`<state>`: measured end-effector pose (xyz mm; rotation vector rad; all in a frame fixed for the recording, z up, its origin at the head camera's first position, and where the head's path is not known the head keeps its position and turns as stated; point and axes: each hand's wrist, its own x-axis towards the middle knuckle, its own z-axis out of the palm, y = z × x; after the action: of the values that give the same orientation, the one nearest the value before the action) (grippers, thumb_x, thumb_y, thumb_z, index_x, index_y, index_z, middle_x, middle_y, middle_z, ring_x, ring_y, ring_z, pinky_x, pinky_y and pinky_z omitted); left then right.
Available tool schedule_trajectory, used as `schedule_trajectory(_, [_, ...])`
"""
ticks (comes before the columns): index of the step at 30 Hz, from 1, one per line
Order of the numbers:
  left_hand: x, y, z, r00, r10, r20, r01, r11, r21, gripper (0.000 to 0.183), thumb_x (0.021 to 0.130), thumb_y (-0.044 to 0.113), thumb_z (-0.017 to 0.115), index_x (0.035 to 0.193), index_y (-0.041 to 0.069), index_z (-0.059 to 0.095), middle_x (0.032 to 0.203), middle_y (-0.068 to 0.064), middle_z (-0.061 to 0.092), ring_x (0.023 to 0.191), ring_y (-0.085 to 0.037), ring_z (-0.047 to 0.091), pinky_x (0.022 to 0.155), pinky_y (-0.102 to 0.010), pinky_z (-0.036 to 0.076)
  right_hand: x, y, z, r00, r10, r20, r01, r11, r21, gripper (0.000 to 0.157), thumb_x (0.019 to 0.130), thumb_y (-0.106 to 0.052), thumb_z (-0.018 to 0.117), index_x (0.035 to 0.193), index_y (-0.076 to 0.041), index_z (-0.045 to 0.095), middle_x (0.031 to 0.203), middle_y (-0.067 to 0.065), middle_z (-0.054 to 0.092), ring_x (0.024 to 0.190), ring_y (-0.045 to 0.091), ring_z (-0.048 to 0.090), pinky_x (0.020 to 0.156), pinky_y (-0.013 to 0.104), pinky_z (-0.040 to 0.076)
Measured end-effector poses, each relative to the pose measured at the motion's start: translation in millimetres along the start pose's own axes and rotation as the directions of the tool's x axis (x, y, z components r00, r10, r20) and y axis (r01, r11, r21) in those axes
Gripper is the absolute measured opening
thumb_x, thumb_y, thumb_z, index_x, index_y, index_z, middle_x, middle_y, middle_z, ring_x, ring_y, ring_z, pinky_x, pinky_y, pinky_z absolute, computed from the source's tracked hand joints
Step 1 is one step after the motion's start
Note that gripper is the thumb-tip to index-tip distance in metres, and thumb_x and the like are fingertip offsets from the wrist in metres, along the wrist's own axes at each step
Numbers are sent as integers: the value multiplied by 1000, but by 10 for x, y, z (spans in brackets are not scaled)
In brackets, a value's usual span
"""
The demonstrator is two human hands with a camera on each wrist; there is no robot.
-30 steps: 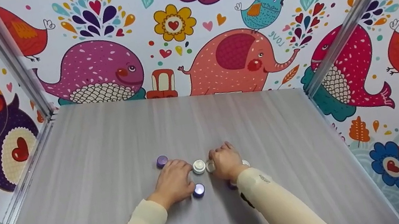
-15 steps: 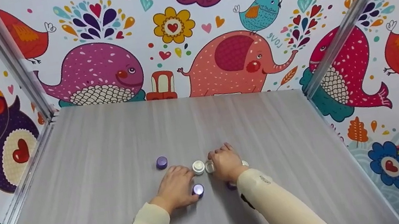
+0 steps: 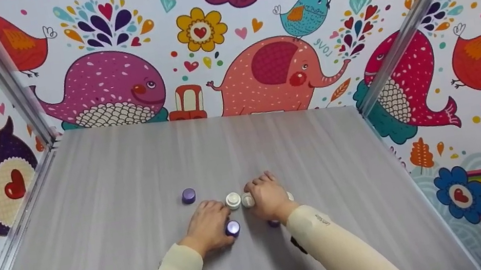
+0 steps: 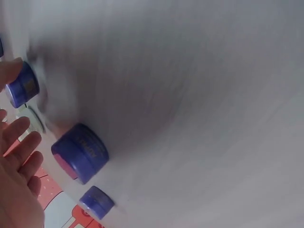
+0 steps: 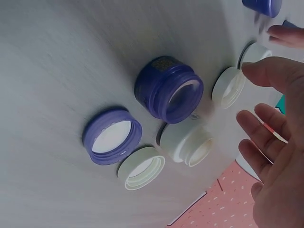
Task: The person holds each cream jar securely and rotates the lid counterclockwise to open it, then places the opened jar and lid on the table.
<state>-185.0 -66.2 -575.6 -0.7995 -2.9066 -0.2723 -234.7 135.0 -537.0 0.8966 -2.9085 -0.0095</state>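
Observation:
My left hand [image 3: 208, 227] lies palm down with loosely bent fingers. Its thumb touches a small purple jar [image 3: 233, 228], also seen as a purple jar [image 4: 21, 86] in the left wrist view. Beyond those fingertips stands a white jar [image 3: 233, 200]. My right hand [image 3: 267, 199] is beside it, fingers relaxed. In the right wrist view its thumb tip overlaps the edge of a white lid [image 5: 229, 88]; whether it presses on it I cannot tell. Past the left fingers stands a purple piece [image 3: 188, 195], which may be a jar or a lid.
Under the right wrist are an uncapped purple jar [image 5: 168, 90], an upturned purple lid [image 5: 112, 136], an upturned white lid [image 5: 141, 167] and an uncapped white jar [image 5: 186, 141]. The grey table [image 3: 128, 174] meets patterned walls and metal posts [image 3: 3, 78].
My left hand has drawn back slightly toward me, away from the far purple piece. The right hand stays nearly in place. The head view has shifted slightly.

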Motion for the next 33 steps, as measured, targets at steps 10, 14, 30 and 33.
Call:
schedule_trajectory(10, [-6,-5,51,996,34,-82,-34,999,0,40,66,40,81,86,10,64,95,-5,63,96,-27,58,94,-41,40,-131,-190,9,987,-157,-14,158,987,34,13,76,-24,75,88,-18,73,86,-4,68,91,23,63,108,51,34])
schedule_trajectory(14, [-2,3,67,996,34,-84,-35,999,-16,37,67,39,80,84,10,63,93,-5,63,94,-27,57,93,-42,40,-159,-237,38,987,-159,7,159,987,33,12,78,-24,73,89,-19,74,85,-6,67,91,21,63,109,50,33])
schedule_trajectory(30, [-1,15,150,985,31,-173,-40,998,-48,28,75,34,76,82,9,64,93,-9,66,94,-30,59,91,-43,42,-197,-297,60,985,-174,-13,174,983,64,11,79,-22,72,88,-18,74,84,-9,68,93,19,64,108,50,34])
schedule_trajectory(33, [2,22,145,983,33,-182,-42,998,-46,28,75,34,75,82,9,64,92,-8,66,93,-29,60,90,-43,42,-196,-296,64,985,-170,-21,171,983,67,9,78,-22,71,86,-18,74,83,-9,68,92,19,64,108,50,35])
